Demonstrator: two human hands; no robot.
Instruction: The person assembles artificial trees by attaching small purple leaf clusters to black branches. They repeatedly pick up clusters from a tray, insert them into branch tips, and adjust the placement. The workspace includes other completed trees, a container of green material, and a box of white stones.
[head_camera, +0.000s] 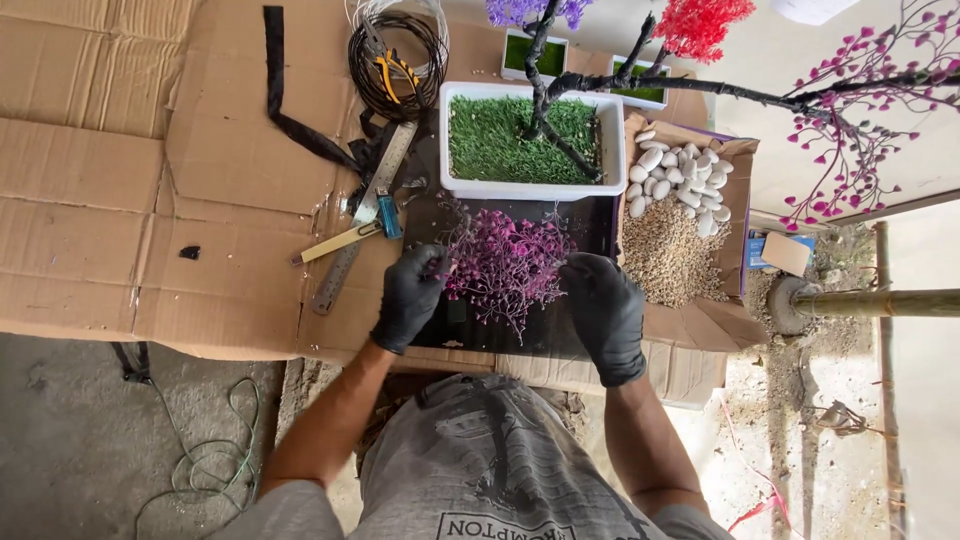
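Behind the purple sprig bunch (505, 265): white tray of green grass (530, 140) with a dark trunk. Right of the bunch: white stones (680, 175) and gravel. Left: metal ruler (360, 215). Lay across the dark worktop (590, 225), stems spreading sideways, bushy and bright. Gripped by gloved left hand (410, 297) and right hand (605, 310).

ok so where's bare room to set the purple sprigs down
Bare cardboard lies left of the steel ruler. Crowded: the black mat under the purple sprigs, held by the left hand and right hand, with the grass tray behind and the gravel and white stones on the right.
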